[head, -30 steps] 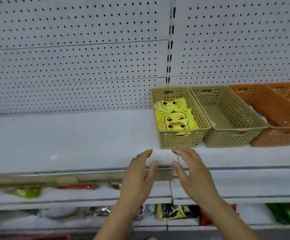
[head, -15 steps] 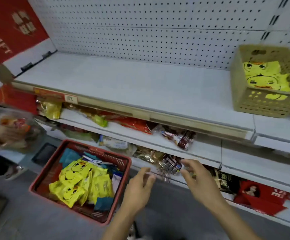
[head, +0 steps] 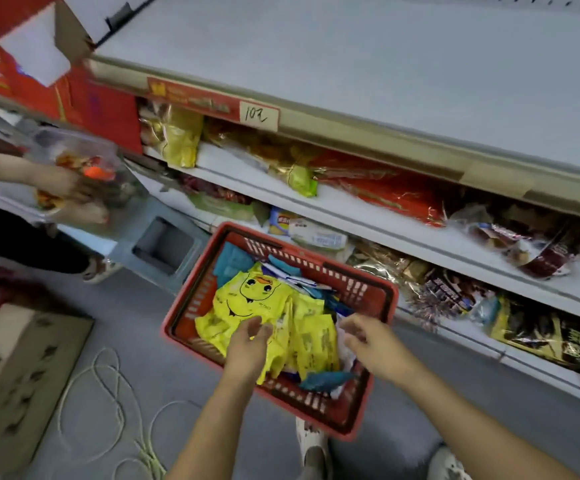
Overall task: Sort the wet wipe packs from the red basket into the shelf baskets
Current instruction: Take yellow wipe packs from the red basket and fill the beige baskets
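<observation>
The red basket [head: 378, 296] stands on the grey floor below the shelves. It holds several yellow duck-print wipe packs [head: 247, 299] and some blue packs [head: 326, 380]. My left hand [head: 248, 344] hovers over the yellow packs with loosely bent fingers, touching or just above them. My right hand [head: 368, 337] is over the basket's right side, fingers relaxed and holding nothing. The shelf baskets are out of view.
The white upper shelf [head: 385, 64] runs across the top, with snack bags [head: 181, 140] on the lower shelves. Another person [head: 56, 181] at the left holds a clear bag. A cardboard box [head: 22, 368] and a coiled cord [head: 108, 393] lie on the floor.
The view has swung down from the shelf baskets to the red basket on the floor. Both hands have dropped and now reach over the packs inside it.
</observation>
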A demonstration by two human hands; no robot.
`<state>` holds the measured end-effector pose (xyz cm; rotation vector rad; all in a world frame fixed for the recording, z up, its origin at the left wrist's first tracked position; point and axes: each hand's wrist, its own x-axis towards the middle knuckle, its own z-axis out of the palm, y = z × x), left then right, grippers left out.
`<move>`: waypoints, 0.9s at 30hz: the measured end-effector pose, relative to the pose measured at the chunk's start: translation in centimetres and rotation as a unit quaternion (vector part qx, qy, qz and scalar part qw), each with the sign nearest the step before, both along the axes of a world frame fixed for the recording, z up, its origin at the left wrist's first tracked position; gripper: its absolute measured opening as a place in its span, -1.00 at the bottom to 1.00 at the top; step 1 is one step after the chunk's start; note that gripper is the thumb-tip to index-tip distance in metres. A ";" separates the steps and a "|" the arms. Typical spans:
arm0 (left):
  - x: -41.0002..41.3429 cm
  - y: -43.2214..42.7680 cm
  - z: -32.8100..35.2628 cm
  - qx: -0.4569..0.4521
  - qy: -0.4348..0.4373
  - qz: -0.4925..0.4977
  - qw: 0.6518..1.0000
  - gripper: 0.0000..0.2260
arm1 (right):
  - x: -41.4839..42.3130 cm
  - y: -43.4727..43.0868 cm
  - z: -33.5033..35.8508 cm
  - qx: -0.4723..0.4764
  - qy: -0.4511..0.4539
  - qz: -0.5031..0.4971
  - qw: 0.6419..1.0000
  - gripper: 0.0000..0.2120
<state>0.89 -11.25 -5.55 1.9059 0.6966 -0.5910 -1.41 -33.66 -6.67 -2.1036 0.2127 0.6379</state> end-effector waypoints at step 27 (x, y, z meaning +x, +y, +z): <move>3.3 -0.6 -1.3 -0.083 0.032 0.056 0.994 -0.40 | -0.7 0.3 0.4 -0.119 -0.105 -0.118 0.980 -0.72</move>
